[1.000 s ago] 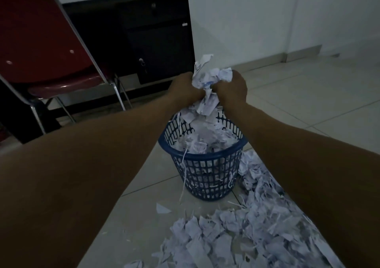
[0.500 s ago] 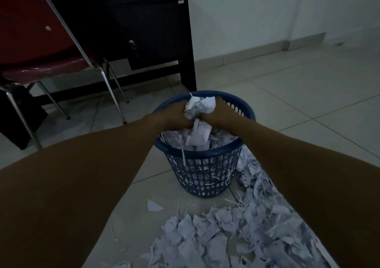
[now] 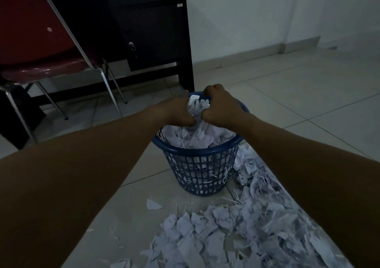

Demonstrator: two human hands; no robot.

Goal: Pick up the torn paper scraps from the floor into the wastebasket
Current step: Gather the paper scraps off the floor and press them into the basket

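Hands, left hand (image 3: 177, 111) and right hand (image 3: 221, 108), clutch scraps (image 3: 197, 107) inside wastebasket (image 3: 197, 150) rim.

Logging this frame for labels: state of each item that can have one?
left hand: closed on the paper wad, over the basket
right hand: closed on the same wad
paper wad: pinched between both hands
wastebasket: upright, nearly full of scraps
floor scraps: large pile not yet picked up
desk cabinet: door shut
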